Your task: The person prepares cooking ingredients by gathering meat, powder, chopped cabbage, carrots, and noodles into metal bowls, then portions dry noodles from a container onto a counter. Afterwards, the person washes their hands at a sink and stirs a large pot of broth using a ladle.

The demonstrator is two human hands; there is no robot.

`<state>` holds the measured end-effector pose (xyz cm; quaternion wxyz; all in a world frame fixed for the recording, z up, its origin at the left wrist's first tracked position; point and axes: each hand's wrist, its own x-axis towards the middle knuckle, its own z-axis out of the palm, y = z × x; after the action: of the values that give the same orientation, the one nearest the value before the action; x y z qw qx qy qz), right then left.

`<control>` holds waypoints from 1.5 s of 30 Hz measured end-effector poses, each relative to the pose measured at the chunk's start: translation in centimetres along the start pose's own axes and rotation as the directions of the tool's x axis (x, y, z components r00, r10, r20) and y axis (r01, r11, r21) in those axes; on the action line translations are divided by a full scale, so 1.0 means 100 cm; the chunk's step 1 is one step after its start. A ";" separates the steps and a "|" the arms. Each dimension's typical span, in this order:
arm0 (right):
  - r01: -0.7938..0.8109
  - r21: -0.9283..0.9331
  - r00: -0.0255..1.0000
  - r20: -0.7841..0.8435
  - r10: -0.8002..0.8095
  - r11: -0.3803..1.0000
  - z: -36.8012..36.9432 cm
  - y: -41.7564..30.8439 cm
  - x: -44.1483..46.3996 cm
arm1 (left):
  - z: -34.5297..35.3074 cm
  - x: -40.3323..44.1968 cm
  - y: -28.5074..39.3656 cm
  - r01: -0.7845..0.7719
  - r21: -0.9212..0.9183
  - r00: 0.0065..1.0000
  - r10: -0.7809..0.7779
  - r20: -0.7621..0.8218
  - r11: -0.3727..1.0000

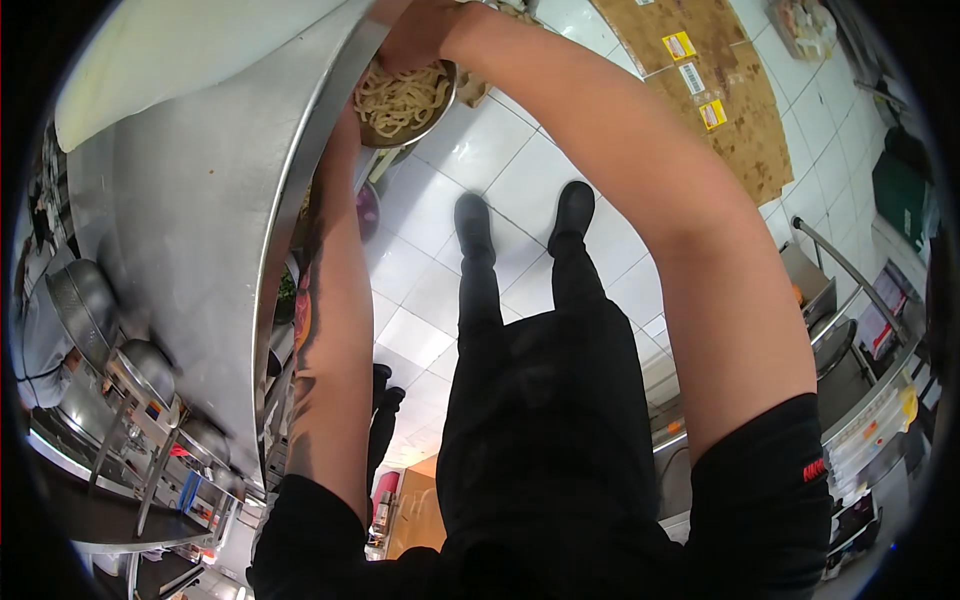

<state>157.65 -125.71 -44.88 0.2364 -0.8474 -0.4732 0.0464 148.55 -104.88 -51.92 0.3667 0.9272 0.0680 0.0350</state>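
Observation:
At the top of the head view, a metal bowl holds pale, thick, noodle-like strips. It is beside the edge of a steel table, above the tiled floor. My right hand is at the bowl's far side, over or against the rim; its fingers are out of sight. Along the table's edge my left forearm stretches up, and my left hand is at the bowl's near left side, mostly hidden by the table edge. Whether either hand grips the bowl does not show.
The steel table fills the left, with a whitish sheet or board on its far part. Below the bowl is a purple round thing. Flattened cardboard lies on the floor. Another person's dark shoes show under the table's side.

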 end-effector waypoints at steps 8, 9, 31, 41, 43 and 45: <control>0.009 0.183 0.926 -0.372 0.061 0.983 0.018 0.008 0.011 | 0.016 -0.003 -0.001 0.037 -0.034 0.995 -0.040 -0.089 0.999; 0.034 0.210 0.896 -0.439 0.063 0.977 0.021 0.009 0.014 | 0.015 -0.005 0.002 0.139 -0.021 0.989 -0.140 -0.041 0.990; -0.118 0.808 0.790 -0.276 0.548 0.577 -0.013 -0.020 0.026 | 0.023 -0.050 0.018 -0.049 -0.274 0.996 0.068 0.060 0.960; -0.468 0.862 0.464 0.428 0.775 -0.196 0.085 -0.076 -0.098 | -0.004 -0.062 0.068 -0.131 -0.163 0.976 0.156 0.153 0.978; -0.197 0.950 0.390 0.304 0.869 -0.244 0.101 -0.107 -0.111 | -0.025 -0.094 0.082 -0.329 -0.032 0.906 0.325 0.272 0.944; -0.173 0.954 0.351 0.293 0.889 -0.246 0.095 -0.135 -0.132 | -0.059 -0.136 0.107 -0.276 -0.114 0.912 0.298 0.283 0.954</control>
<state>137.02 -127.30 -49.16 0.7663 -0.5580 0.2568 0.1884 135.51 -110.63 -40.49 0.3965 0.9080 -0.1261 -0.0487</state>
